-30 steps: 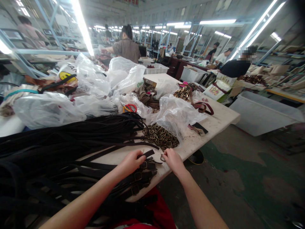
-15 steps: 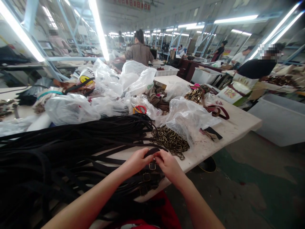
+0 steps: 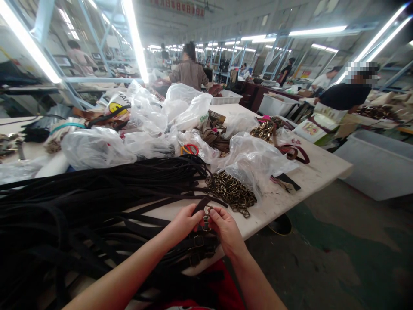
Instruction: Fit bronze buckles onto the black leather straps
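My left hand (image 3: 190, 218) is closed on a black strap (image 3: 201, 205), whose end stands up above the fingers. Close beside it, my right hand (image 3: 223, 221) pinches a small brass-coloured buckle (image 3: 208, 210) at the strap. Whether the strap passes through this buckle I cannot tell. Below the hands, several straps with square buckles (image 3: 198, 240) lie at the table's near edge. A heap of loose brass-coloured buckles (image 3: 230, 189) is just beyond my right hand. To the left spreads a large pile of black straps (image 3: 97, 185).
Clear plastic bags (image 3: 251, 155) and orange-red scissors (image 3: 189, 149) lie across the table (image 3: 322, 168). At the right, a white bin (image 3: 377, 163) stands past the table edge. A person in a dark top (image 3: 345, 92) is farther right; another person (image 3: 189, 71) is beyond the table.
A buckle now shows between my right fingertips where the fingers covered it before. The strap end has tilted upward, and my hands are slightly lower and farther apart.
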Motion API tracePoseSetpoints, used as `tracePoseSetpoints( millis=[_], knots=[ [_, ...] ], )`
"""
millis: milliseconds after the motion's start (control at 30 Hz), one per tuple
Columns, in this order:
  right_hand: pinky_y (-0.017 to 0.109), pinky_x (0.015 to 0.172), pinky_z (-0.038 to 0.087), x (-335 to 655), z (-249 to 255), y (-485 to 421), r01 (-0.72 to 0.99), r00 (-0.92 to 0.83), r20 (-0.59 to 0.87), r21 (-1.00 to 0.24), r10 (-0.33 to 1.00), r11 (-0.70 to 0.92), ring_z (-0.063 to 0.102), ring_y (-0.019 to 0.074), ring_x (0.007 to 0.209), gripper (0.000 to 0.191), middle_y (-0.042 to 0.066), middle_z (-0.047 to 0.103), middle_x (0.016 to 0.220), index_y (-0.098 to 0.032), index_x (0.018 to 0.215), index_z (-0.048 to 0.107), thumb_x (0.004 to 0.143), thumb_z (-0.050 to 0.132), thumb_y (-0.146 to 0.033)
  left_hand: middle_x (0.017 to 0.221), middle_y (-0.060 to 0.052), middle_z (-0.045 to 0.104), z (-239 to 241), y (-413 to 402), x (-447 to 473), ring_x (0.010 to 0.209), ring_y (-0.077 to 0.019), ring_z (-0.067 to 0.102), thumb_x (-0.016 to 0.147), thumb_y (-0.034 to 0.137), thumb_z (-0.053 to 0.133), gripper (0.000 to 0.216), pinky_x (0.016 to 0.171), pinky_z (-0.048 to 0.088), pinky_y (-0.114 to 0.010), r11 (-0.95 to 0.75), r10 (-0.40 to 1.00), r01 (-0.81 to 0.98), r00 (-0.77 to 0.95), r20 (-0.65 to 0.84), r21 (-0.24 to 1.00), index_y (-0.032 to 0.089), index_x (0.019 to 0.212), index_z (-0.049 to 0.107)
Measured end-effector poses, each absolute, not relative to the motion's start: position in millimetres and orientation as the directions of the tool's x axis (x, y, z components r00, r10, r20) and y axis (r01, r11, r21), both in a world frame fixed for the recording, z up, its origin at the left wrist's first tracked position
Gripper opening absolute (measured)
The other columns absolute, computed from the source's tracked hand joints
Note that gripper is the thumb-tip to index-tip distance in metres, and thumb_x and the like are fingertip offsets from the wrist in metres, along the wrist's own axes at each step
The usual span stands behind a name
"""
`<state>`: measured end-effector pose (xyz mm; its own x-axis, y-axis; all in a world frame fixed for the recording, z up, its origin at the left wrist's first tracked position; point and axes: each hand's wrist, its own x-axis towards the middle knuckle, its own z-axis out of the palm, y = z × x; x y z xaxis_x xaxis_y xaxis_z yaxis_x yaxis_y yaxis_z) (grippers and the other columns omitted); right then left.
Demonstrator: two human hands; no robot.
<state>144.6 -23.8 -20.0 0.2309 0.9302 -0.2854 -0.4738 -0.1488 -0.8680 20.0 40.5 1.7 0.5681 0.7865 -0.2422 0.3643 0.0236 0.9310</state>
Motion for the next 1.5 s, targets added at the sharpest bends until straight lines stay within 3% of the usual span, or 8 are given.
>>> tracePoseSetpoints(
  millis=[333,667,833,933,1133,1233,1367,1500],
  knots=[
    [0.018,0.053,0.044,166.3,-15.5,-25.5,-0.474,0.270,-0.294,-0.869,0.917,-0.139,0.053,0.0075,0.058,0.030,-0.002,0.058,0.069,-0.016,0.080,0.061,0.062,0.073,-0.037,0.052,0.006,0.050,-3.9,44.4,16.6,0.038,-0.0078,0.042,0.082,0.047,0.035,0.031,0.039,0.030,-0.018,0.009,0.774,0.405,0.576,-0.263,0.914,0.018,0.081,0.045],
    [0.017,0.049,0.042,174.3,-6.1,-33.8,-0.585,-0.020,-0.380,-0.746,0.925,-0.319,0.051,0.0063,0.050,0.031,-0.003,0.058,0.059,-0.015,0.076,0.059,0.059,0.077,-0.034,0.058,0.005,0.047,23.6,49.4,7.0,0.054,-0.0091,0.042,0.078,0.042,0.045,0.029,0.050,0.032,-0.020,-0.123,0.549,0.424,0.782,-0.294,0.897,0.015,0.073,0.056],
    [0.017,0.048,0.040,166.3,-9.7,-31.7,-0.563,-0.058,-0.394,-0.746,0.917,-0.356,0.050,0.0070,0.049,0.032,-0.003,0.057,0.059,-0.016,0.074,0.057,0.058,0.077,-0.035,0.065,0.003,0.052,23.4,44.5,12.2,0.059,-0.0116,0.047,0.084,0.039,0.034,0.033,0.054,0.036,-0.021,-0.201,0.703,0.413,0.692,-0.163,0.888,0.018,0.099,0.054],
    [0.018,0.050,0.040,163.1,-12.6,-29.6,-0.507,-0.044,-0.382,-0.787,0.923,-0.350,0.051,0.0074,0.050,0.034,-0.003,0.057,0.059,-0.016,0.076,0.056,0.059,0.075,-0.038,0.068,0.003,0.055,17.8,39.8,16.3,0.063,-0.0122,0.050,0.083,0.033,0.039,0.034,0.059,0.040,-0.022,-0.265,0.716,0.390,0.692,-0.090,0.882,0.019,0.112,0.047],
    [0.020,0.052,0.040,161.3,-22.9,-26.1,-0.381,0.008,-0.380,-0.856,0.925,-0.348,0.051,0.0081,0.051,0.035,-0.003,0.056,0.058,-0.016,0.072,0.051,0.061,0.073,-0.041,0.085,-0.003,0.059,16.6,40.0,14.6,0.081,-0.0156,0.053,0.081,0.025,0.046,0.018,0.074,0.040,-0.025,-0.511,0.633,0.351,0.771,0.067,0.785,0.020,0.086,0.063],
    [0.020,0.050,0.037,161.8,-26.6,-23.4,-0.348,0.036,-0.365,-0.877,0.930,-0.331,0.049,0.0083,0.049,0.036,-0.004,0.055,0.056,-0.016,0.069,0.049,0.063,0.070,-0.045,0.092,-0.005,0.058,25.3,38.9,11.0,0.088,-0.0165,0.052,0.080,0.025,0.049,0.015,0.079,0.040,-0.026,-0.531,0.643,0.301,0.752,0.145,0.792,0.020,0.081,0.063],
    [0.021,0.053,0.039,159.8,-30.7,-19.1,-0.355,0.060,-0.367,-0.877,0.928,-0.324,0.050,0.0090,0.053,0.034,-0.005,0.054,0.059,-0.016,0.067,0.051,0.061,0.072,-0.042,0.080,-0.002,0.060,32.7,36.4,9.0,0.077,-0.0146,0.054,0.084,0.028,0.041,0.021,0.071,0.041,-0.024,-0.476,0.665,0.375,0.745,0.046,0.796,0.019,0.081,0.060],
    [0.023,0.059,0.042,154.6,-37.8,-16.5,-0.382,0.072,-0.373,-0.867,0.925,-0.320,0.053,0.0105,0.058,0.031,-0.003,0.056,0.063,-0.016,0.068,0.051,0.061,0.071,-0.040,0.085,-0.004,0.062,18.5,40.5,10.4,0.080,-0.0182,0.056,0.081,0.027,0.046,0.017,0.072,0.040,-0.027,-0.504,0.764,0.586,0.645,0.011,0.635,0.020,0.091,0.058]
  ],
)
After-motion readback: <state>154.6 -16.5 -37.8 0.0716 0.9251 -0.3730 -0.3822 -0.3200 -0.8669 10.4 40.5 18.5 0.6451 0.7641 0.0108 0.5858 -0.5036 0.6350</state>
